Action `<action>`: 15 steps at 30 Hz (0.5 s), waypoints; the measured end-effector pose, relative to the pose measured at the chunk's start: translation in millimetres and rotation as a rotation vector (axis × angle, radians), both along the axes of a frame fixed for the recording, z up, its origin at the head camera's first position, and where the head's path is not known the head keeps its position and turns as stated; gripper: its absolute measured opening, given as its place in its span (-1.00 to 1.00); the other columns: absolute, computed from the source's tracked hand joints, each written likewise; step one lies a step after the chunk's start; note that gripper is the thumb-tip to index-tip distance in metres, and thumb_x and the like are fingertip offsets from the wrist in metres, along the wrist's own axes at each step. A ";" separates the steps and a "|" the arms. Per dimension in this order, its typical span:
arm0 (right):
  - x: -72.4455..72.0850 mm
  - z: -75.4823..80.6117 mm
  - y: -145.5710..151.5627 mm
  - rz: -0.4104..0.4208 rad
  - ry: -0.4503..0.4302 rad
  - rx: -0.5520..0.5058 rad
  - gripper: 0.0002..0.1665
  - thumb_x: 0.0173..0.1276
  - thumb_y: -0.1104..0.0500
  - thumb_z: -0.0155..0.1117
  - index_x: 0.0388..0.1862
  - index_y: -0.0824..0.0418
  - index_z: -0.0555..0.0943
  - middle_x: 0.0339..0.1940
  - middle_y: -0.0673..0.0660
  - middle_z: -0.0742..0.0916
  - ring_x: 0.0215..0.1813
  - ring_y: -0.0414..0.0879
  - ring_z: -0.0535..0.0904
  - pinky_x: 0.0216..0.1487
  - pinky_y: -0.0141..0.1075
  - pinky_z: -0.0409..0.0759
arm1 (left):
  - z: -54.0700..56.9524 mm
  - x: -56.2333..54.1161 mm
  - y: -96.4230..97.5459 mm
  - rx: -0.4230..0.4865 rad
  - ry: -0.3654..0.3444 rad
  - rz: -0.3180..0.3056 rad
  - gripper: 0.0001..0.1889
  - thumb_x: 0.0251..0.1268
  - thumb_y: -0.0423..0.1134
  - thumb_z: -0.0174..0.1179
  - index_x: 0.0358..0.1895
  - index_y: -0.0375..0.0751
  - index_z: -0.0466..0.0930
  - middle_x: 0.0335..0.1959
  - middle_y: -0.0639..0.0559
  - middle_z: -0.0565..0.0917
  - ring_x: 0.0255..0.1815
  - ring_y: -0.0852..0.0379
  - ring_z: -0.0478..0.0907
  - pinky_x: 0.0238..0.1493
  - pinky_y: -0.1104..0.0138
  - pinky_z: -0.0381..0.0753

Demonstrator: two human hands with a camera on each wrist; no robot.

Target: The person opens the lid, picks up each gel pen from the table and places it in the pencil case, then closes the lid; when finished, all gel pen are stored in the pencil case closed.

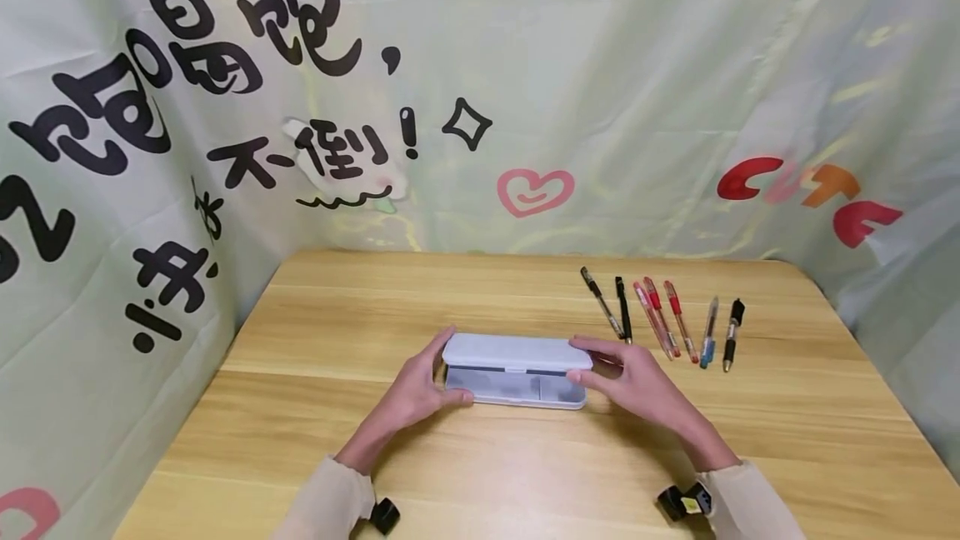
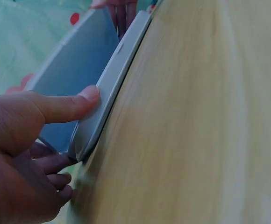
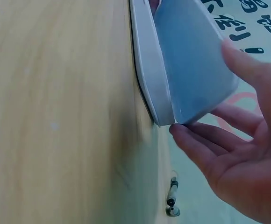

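A pale blue-grey pencil case [image 1: 517,390] lies on the wooden table, its hinged lid [image 1: 510,352] raised partway. Its compartments show through the gap, with a divider toward the right and no pens inside. My left hand [image 1: 416,390] grips the left end; in the left wrist view the thumb [image 2: 89,93] presses on the front rim while the fingers reach round the end. At the right end my right hand [image 1: 637,377] holds the lid, thumb at its front corner and fingers behind. In the right wrist view the fingertips [image 3: 180,133] are right at the case's end.
Several pens lie behind and right of the case: black pens [image 1: 624,307], red pens [image 1: 675,315], a clear pen with blue [image 1: 708,336] and a black-gripped pen [image 1: 733,336]. A printed curtain [image 1: 637,107] hangs along the table's [image 1: 315,340] back and sides.
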State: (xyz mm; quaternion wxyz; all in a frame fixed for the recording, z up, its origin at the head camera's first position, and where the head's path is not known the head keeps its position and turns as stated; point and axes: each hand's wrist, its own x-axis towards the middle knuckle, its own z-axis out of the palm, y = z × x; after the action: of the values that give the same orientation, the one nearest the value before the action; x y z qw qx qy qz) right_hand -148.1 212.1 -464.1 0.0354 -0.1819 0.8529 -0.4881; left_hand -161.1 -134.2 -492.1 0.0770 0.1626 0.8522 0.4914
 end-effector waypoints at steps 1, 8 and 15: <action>-1.4 0.7 -0.6 -0.014 0.004 -0.028 -0.36 0.36 0.02 0.48 0.29 0.34 0.61 0.31 0.36 0.62 0.26 0.19 0.63 0.15 -0.26 0.62 | 0.2 -0.9 -1.1 0.003 -0.008 0.013 0.14 -0.02 -0.22 0.65 0.62 -0.27 0.09 0.53 -0.31 0.32 0.55 -0.23 0.21 0.50 -0.11 0.20; -7.6 10.4 -4.1 -0.120 0.143 -0.007 -0.60 0.57 0.07 0.24 0.25 0.23 0.67 0.13 0.19 0.76 0.07 0.03 0.73 0.02 -0.30 0.69 | -0.6 -7.9 -4.3 -0.015 0.016 0.021 0.10 -0.13 -0.09 0.69 0.52 -0.27 0.26 0.45 -0.25 0.45 0.51 -0.18 0.31 0.50 -0.08 0.22; -13.1 12.4 -8.9 -0.202 0.190 -0.035 -0.60 0.66 0.15 0.07 0.36 0.17 0.61 0.01 0.29 0.77 -0.03 0.16 0.75 -0.05 -0.17 0.74 | -5.8 -8.2 -9.6 -0.029 0.061 0.023 0.01 -0.22 -0.02 0.72 0.42 -0.17 0.42 0.42 -0.14 0.51 0.49 -0.15 0.34 0.48 -0.11 0.25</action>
State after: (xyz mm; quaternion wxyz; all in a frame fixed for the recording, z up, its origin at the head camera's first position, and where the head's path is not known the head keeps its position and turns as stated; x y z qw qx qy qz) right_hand -161.2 203.2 -451.6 -0.0982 -0.1411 0.8577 -0.4846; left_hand -169.3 -143.8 -497.8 0.0479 0.1666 0.8629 0.4748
